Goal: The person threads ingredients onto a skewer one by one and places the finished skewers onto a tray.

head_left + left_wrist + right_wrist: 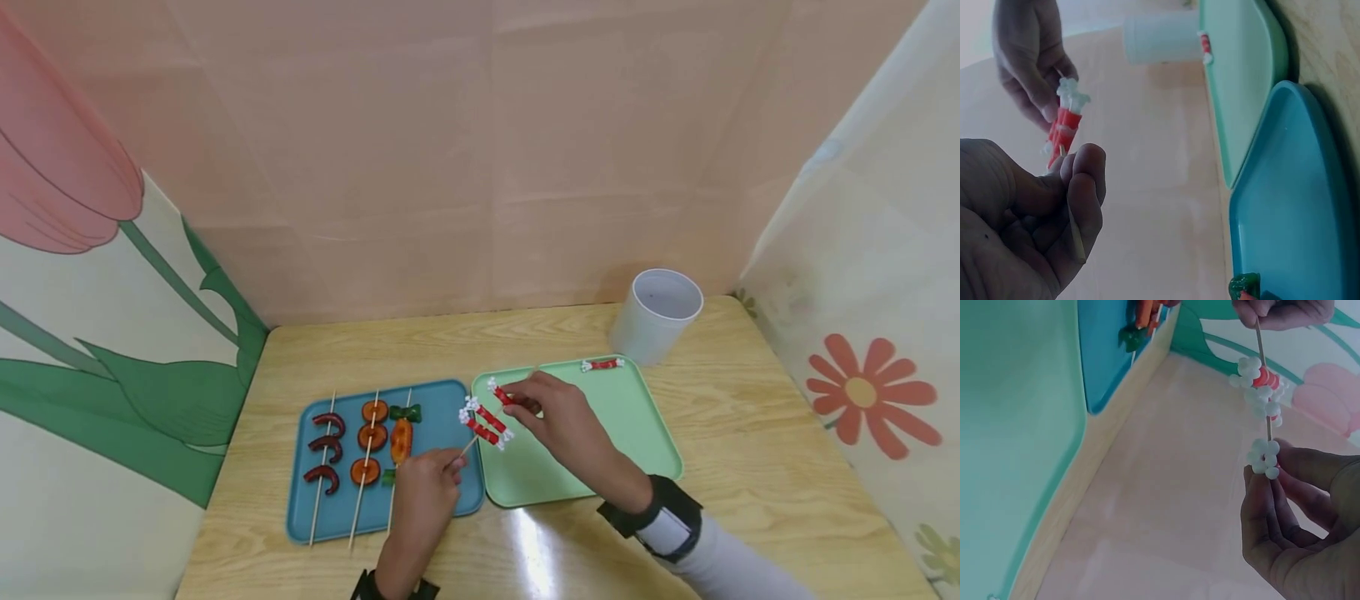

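Observation:
My left hand (426, 496) pinches a thin wooden skewer (469, 446) near its lower end, above the blue tray. Two red toy food pieces (482, 430) with white knobbed ends sit side by side on the skewer. Between thumb and fingers, my right hand (567, 427) holds a third red piece (1264, 457) of the same kind, at the skewer's far end. In the right wrist view the stick meets this piece; how deep it goes in is hidden. One more red piece (602, 364) lies at the back of the green tray (600, 467).
On the blue tray (450, 398) lie three loaded skewers: dark red curved pieces (324, 450), round orange slices (371, 437), and an orange piece (401, 440) with green ones. A white cup (656, 321) stands behind the green tray. Printed cloth walls border the wooden table (750, 467).

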### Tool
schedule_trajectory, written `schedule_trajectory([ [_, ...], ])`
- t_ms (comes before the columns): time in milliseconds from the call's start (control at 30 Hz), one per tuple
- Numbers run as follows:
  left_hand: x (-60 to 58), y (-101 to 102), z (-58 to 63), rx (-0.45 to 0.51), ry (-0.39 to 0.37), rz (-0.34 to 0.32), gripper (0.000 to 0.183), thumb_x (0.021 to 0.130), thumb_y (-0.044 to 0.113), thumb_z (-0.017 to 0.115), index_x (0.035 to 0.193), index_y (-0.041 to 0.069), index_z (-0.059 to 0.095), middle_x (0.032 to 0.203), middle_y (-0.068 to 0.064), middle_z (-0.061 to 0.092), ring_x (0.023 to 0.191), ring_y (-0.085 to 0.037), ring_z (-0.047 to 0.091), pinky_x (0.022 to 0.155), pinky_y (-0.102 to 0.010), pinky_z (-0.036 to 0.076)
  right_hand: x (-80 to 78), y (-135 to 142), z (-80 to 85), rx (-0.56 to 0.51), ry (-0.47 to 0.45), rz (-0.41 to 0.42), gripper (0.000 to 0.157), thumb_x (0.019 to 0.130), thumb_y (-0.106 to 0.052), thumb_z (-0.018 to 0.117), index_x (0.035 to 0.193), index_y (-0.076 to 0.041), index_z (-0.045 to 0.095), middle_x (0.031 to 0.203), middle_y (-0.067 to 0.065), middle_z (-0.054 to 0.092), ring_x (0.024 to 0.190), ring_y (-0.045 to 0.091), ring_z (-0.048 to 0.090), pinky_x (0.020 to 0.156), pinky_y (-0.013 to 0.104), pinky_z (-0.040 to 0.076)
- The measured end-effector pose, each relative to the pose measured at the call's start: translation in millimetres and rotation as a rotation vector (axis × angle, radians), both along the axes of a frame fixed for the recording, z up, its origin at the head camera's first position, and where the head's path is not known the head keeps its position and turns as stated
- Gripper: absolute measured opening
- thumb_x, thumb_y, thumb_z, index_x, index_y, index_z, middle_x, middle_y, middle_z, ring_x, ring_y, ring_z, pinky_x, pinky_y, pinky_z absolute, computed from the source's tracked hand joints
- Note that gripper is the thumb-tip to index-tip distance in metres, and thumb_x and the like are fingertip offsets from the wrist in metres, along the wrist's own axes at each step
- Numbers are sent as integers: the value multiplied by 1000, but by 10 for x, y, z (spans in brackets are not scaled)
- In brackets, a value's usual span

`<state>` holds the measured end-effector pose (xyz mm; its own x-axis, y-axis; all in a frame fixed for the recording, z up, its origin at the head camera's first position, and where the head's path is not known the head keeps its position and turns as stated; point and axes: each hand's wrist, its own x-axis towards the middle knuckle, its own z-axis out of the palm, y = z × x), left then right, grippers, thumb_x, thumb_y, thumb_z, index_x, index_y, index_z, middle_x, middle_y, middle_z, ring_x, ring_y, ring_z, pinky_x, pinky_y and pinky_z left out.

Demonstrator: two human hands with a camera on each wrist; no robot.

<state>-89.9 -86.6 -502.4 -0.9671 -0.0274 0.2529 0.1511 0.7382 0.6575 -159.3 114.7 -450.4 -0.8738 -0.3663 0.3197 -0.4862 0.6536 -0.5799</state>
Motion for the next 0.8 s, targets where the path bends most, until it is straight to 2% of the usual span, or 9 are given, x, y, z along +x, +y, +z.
schedule_trajectory([
  [333, 4, 3, -49, -21, -28, 2, 17, 82, -9, 77, 84, 7, 82, 68, 1, 74, 59, -1, 62, 55, -19, 53, 39, -96, -167, -6, -8, 42, 25, 85, -12, 84, 109, -8, 77, 90, 0, 66, 80, 11, 72, 70, 28, 63],
  [467, 6, -13, -47, 46, -97, 17, 19, 83, -11, 74, 89, 5, 82, 70, 1, 74, 60, 0, 61, 49, -16, 50, -22, -47, -189, -36, -76, 13, 25, 92, -20, 78, 115, -11, 73, 93, -3, 71, 80, 8, 69, 70, 25, 61],
  [533, 6, -26, -41, 90, -133, 32, 20, 83, -12, 72, 92, 4, 82, 71, 1, 74, 59, 0, 61, 46, -13, 48, -104, 47, -210, -58, -107, -27, 24, 97, -24, 72, 117, -13, 69, 93, -3, 72, 80, 8, 67, 70, 25, 60],
  [633, 5, -52, -33, 127, -161, 47, 19, 85, -11, 71, 94, 3, 81, 72, 0, 74, 59, -1, 61, 45, -10, 48, -326, 290, -309, -60, -85, -108, 18, 102, -23, 65, 115, -10, 64, 91, 1, 73, 78, 12, 67, 67, 27, 58],
  [700, 5, -74, -33, 135, -172, 58, 19, 86, -11, 71, 95, 3, 81, 73, -1, 75, 59, -1, 61, 45, -10, 48, -523, 504, -429, 25, -26, -150, 14, 103, -17, 64, 111, -7, 65, 90, 6, 71, 77, 17, 67, 66, 32, 57],
  [800, 13, -107, -36, 153, -190, 66, 19, 88, -11, 70, 96, 3, 81, 76, -2, 76, 60, -2, 61, 46, -11, 49, -800, 835, -639, 210, 36, -184, 11, 97, -6, 67, 107, 0, 70, 91, 13, 69, 80, 26, 67, 67, 41, 58],
])
